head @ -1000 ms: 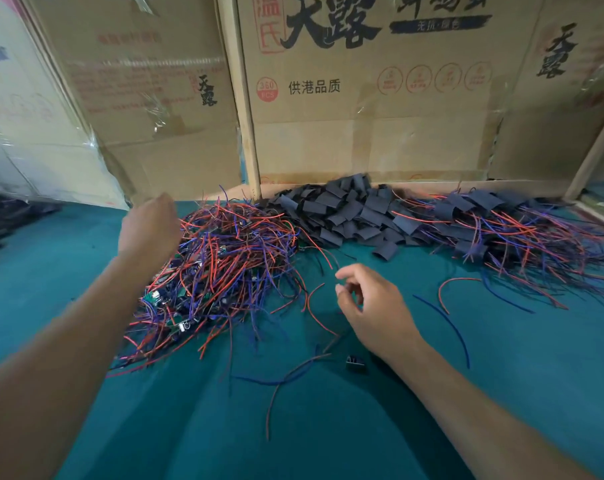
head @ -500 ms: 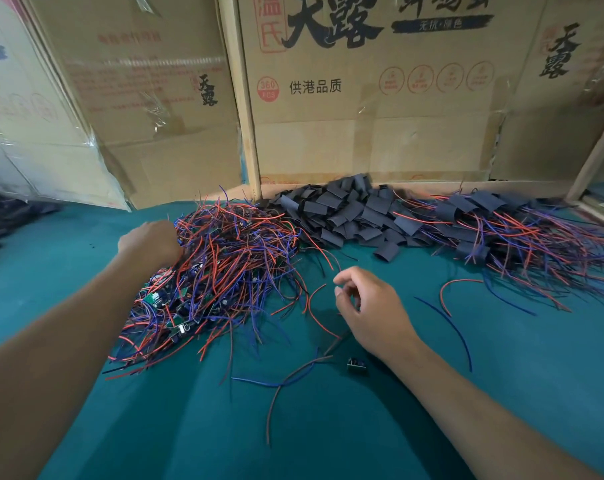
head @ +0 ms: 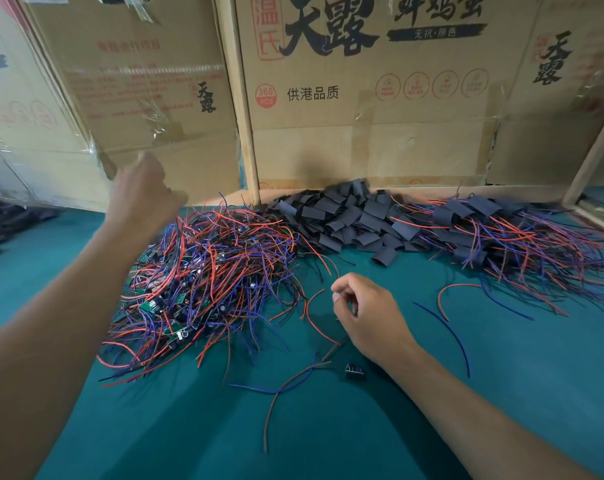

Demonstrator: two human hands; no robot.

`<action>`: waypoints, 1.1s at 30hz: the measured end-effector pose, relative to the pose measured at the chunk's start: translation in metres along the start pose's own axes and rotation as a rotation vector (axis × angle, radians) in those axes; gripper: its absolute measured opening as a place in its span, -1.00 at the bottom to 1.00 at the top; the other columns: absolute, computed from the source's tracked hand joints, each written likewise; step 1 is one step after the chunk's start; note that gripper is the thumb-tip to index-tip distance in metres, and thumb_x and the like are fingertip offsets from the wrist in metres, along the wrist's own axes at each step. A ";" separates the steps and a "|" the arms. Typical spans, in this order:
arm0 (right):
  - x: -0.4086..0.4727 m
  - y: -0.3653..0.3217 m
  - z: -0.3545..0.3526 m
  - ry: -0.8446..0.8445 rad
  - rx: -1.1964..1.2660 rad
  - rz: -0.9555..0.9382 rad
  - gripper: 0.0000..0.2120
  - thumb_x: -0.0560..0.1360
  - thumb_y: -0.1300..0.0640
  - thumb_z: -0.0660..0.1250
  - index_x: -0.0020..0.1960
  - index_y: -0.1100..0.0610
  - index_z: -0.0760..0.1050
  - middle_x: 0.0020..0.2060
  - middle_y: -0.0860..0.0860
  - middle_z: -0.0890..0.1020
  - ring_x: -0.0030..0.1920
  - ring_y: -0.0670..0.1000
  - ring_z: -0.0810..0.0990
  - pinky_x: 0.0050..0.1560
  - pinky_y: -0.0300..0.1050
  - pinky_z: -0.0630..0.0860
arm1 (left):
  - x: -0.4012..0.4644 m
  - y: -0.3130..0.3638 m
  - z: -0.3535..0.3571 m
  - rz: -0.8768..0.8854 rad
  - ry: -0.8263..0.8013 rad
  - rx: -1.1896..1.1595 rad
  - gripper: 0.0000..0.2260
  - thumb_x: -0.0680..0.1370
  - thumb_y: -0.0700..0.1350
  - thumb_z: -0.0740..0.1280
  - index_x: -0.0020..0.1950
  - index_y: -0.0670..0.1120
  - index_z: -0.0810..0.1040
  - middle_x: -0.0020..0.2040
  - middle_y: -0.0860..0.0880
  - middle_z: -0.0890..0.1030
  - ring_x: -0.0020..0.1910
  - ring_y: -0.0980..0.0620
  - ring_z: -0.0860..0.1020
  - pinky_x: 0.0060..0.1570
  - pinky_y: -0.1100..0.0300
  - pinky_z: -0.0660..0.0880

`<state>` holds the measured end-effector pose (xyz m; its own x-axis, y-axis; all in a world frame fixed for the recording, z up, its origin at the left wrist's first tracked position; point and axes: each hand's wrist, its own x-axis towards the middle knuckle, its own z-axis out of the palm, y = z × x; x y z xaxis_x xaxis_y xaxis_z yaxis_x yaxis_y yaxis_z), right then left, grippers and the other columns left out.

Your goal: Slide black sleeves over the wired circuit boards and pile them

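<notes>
A tangle of wired circuit boards with red and blue leads lies left of centre on the green table. Behind it sits a heap of flat black sleeves. To the right is a pile of sleeved boards. My left hand is raised above the back left of the tangle, fingers curled and blurred; what it holds I cannot make out. My right hand rests near the table's middle, fingers curled, with thumb and forefinger pinching a small dark piece that looks like a black sleeve.
Cardboard boxes wall off the back. Loose wires and a small black component lie just in front of my right hand. More stray red and blue wires lie to its right. Dark items sit at the far left edge.
My left hand dropped onto the tangle of wired boards, then rose up and back above it. My right hand stayed in place with its fingers curled.
</notes>
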<state>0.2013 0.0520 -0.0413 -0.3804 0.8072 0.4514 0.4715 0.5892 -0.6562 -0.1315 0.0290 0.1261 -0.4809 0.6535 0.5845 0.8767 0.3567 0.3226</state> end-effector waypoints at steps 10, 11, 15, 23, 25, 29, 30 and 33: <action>0.000 0.002 0.001 0.029 0.008 -0.032 -0.94 0.53 0.08 0.28 -0.04 -0.07 0.46 -0.26 -0.16 0.57 -0.35 -0.04 0.49 -0.27 -0.02 0.51 | -0.089 0.083 -0.023 -0.329 -0.161 -1.510 -0.94 0.56 -0.30 0.37 -0.05 -0.16 0.59 -0.18 -0.02 0.65 -0.20 0.10 0.62 -0.14 0.30 0.57; 0.000 0.002 0.001 0.028 0.013 -0.031 -0.94 0.53 0.09 0.28 -0.04 -0.07 0.47 -0.27 -0.17 0.56 -0.34 -0.07 0.48 -0.26 -0.04 0.50 | -0.107 0.089 -0.009 -0.521 -0.267 -1.712 -0.92 0.59 -0.32 0.32 -0.08 -0.21 0.58 -0.17 -0.05 0.64 -0.18 0.09 0.60 -0.16 0.33 0.57; 0.000 0.004 0.000 0.024 0.050 -0.008 -0.91 0.52 0.12 0.30 -0.04 -0.07 0.51 -0.31 -0.22 0.57 -0.36 -0.15 0.49 -0.25 -0.12 0.49 | -0.159 0.097 0.035 -0.931 -0.445 -2.068 -0.88 0.63 -0.25 0.26 -0.04 -0.27 0.55 -0.05 -0.15 0.58 -0.23 0.12 0.60 -0.12 0.36 0.61; 0.001 0.006 0.001 0.039 0.149 -0.044 -0.88 0.50 0.20 0.33 -0.11 -0.01 0.49 -0.32 -0.12 0.55 -0.32 -0.05 0.50 -0.25 -0.08 0.47 | -0.183 0.117 0.058 -0.861 -0.487 -2.222 -0.82 0.53 -0.27 0.32 0.11 -0.28 0.56 0.02 -0.16 0.63 -0.05 0.04 0.68 -0.11 0.32 0.60; 0.001 0.006 0.001 0.034 0.190 -0.050 -0.90 0.49 0.18 0.30 -0.14 -0.01 0.48 -0.37 -0.12 0.49 -0.36 -0.07 0.41 -0.30 -0.10 0.40 | -0.182 0.117 0.059 -0.777 -0.494 -2.235 -0.75 0.49 -0.27 0.34 0.16 -0.27 0.56 0.02 -0.15 0.65 0.01 0.02 0.68 -0.05 0.30 0.60; 0.001 0.005 -0.001 0.043 0.194 -0.046 -0.82 0.51 0.25 0.33 -0.14 -0.02 0.48 -0.36 -0.12 0.51 -0.36 -0.09 0.42 -0.32 -0.29 0.35 | -0.182 0.114 0.061 -0.648 -0.552 -2.200 -0.75 0.52 -0.25 0.33 0.20 -0.19 0.56 0.07 -0.12 0.66 0.05 -0.03 0.67 0.00 0.23 0.60; 0.000 0.005 -0.001 0.046 0.191 -0.042 -0.82 0.51 0.27 0.34 -0.14 -0.01 0.48 -0.35 -0.11 0.53 -0.36 -0.09 0.43 -0.32 -0.31 0.35 | -0.182 0.113 0.062 -0.641 -0.566 -2.183 -0.75 0.53 -0.23 0.33 0.21 -0.17 0.57 0.08 -0.11 0.66 0.03 -0.03 0.67 -0.01 0.24 0.60; 0.000 0.002 -0.002 0.057 0.186 -0.002 -0.86 0.51 0.27 0.35 -0.11 0.04 0.52 -0.36 -0.03 0.55 -0.36 0.00 0.45 -0.30 -0.17 0.42 | -0.183 0.112 0.066 -0.656 -0.553 -2.139 -0.80 0.53 -0.16 0.36 0.13 -0.16 0.62 0.02 -0.09 0.67 -0.10 0.05 0.67 -0.11 0.30 0.60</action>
<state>0.2041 0.0538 -0.0415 -0.3335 0.8098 0.4827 0.3135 0.5781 -0.7533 0.0546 -0.0065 0.0061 -0.2277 0.9729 0.0398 -0.7848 -0.2075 0.5840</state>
